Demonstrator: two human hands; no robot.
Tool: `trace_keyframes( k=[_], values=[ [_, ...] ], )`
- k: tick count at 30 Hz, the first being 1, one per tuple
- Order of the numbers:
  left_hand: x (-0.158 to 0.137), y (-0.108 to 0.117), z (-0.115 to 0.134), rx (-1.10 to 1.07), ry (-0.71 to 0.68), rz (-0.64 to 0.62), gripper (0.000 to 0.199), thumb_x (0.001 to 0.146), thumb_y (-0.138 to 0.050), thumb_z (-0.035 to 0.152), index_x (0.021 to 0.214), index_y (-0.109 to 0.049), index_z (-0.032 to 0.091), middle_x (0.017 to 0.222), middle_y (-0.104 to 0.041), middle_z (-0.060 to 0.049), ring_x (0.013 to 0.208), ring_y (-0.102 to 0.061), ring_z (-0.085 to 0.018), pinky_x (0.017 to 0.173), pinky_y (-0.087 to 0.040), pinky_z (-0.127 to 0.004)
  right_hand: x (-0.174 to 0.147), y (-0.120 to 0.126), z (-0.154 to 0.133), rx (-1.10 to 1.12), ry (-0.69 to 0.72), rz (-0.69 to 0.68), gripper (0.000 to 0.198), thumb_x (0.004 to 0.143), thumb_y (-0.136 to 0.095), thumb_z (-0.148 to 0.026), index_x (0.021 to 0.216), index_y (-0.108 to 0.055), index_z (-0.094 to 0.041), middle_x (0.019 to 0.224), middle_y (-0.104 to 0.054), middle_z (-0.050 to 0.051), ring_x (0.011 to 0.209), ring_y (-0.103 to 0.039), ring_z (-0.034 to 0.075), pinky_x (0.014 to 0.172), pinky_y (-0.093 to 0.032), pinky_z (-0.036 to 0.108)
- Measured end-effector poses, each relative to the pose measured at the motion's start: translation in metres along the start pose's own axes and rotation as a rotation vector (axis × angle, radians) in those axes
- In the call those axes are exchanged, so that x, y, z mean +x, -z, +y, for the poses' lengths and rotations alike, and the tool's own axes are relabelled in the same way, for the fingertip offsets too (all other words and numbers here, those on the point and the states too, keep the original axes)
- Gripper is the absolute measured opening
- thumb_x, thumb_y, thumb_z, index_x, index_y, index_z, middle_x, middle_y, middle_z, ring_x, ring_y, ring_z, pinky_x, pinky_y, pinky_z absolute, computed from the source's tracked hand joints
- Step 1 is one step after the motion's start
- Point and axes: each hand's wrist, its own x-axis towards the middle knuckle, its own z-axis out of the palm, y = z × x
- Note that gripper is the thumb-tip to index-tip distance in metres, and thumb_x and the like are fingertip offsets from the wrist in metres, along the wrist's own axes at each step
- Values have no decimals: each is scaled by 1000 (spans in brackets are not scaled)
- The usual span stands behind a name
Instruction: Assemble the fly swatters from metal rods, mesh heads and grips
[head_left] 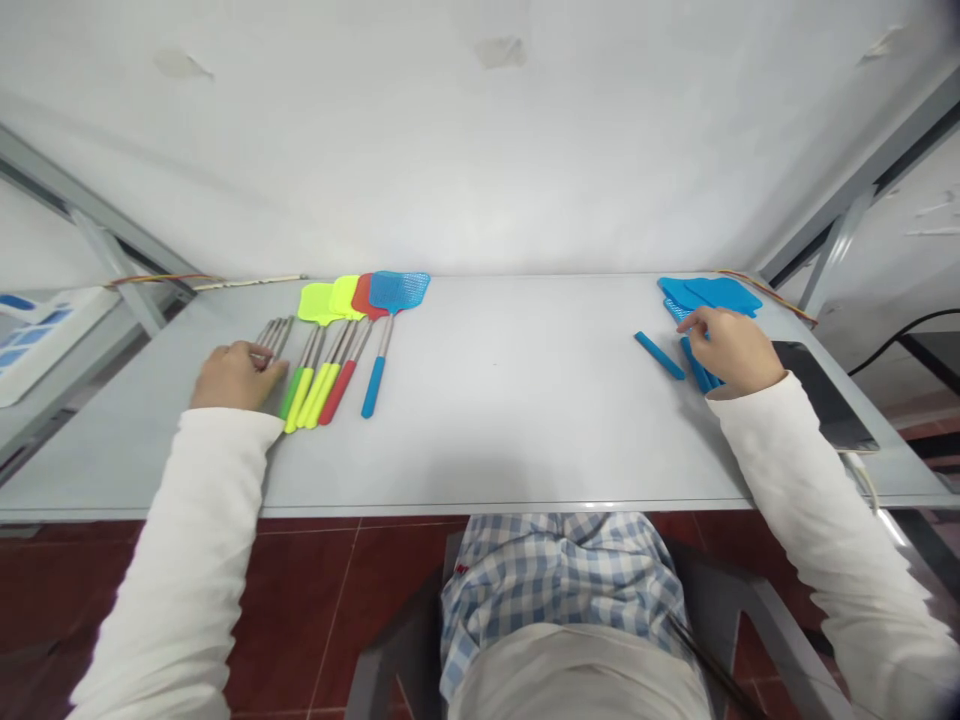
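On the left of the table (510, 420), my left hand (234, 376) is closed over a bundle of thin metal rods (280, 336), its fingertips on them. Beside it lie assembled fly swatters with green-yellow, red and blue heads and handles; the blue fly swatter (381, 350) is rightmost. On the right, my right hand (731, 348) has curled fingers over several blue handles (694, 362); whatever is between its fingertips is hidden. Just behind that hand, blue swatter heads (724, 295) are stacked. A loose blue handle (659, 356) lies to its left.
A dark flat tablet-like device (821, 395) lies right of my right hand, with a white cable (862, 480) at its edge. Grey metal frame posts (836, 250) flank the table. A white wall (487, 150) stands behind. A white-and-blue object (45, 335) sits far left.
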Motion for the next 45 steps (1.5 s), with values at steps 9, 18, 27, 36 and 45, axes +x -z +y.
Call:
trace_keyframes(
  k=[9,18,27,36,45],
  values=[
    [-19,37,41,-65,184,19,20,73,-57,40,82,-60,23,76,-66,-1,99,-62,-29,98,-47,-45,-8,-31,0,-111,221,-112,24,80,-60,-36,96,-66,-19,87,-68,12,85,-61,30,71,-45,40],
    [-46,77,170,-1518,-41,284,21,78,-62,18,97,-70,13,67,-65,1,56,-55,-7,53,-44,-19,10,-41,-35,-60,366,-116,25,85,-53,-24,106,-65,-19,96,-70,13,89,-62,29,79,-42,40],
    [-79,-22,294,-1846,-79,-621,21,68,-70,11,77,-53,19,94,-71,-4,105,-66,-15,107,-43,-33,13,-51,-70,81,524,-23,36,99,-38,-31,121,-62,-18,106,-65,15,97,-57,28,85,-40,39],
    [-83,-32,293,-1908,-23,-734,23,68,-73,9,75,-53,18,94,-74,-5,102,-66,-13,109,-40,-33,2,-61,-67,127,584,61,35,100,-39,-28,121,-65,-21,100,-62,11,89,-54,24,79,-40,37],
    [-84,-31,291,-1895,-49,-800,22,68,-73,8,72,-53,17,96,-74,-5,101,-67,-13,109,-41,-33,-2,-61,-69,138,560,77,35,100,-38,-27,122,-65,-23,99,-62,10,87,-54,24,78,-39,37]
  ],
)
